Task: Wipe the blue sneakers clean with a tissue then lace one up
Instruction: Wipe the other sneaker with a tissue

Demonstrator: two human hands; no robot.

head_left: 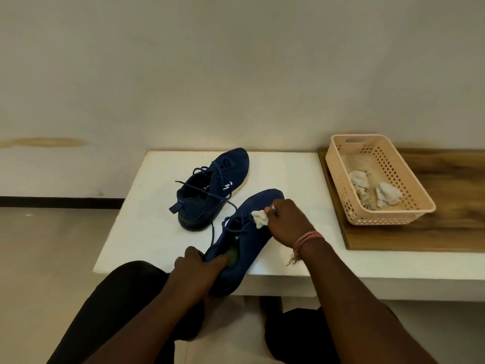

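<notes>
Gripping the heel end of the nearer dark blue knit sneaker [246, 240] at lower centre of the frame, my left hand [195, 267] has its fingers curled into the shoe's opening, thumb outside. My right hand [287, 223] pinches a crumpled white tissue [260, 218] against that shoe's upper beside the laces, fingers bunched tight around it. This sneaker's heel overhangs the front edge of the white rectangular table [291, 174]. Its mate, the second dark blue sneaker [212, 187], sits just behind it at the frame's centre, laces loose. At right, a peach perforated plastic basket [378, 179] holding crumpled used tissues [375, 191] rests on a brown wooden board [446, 219]
</notes>
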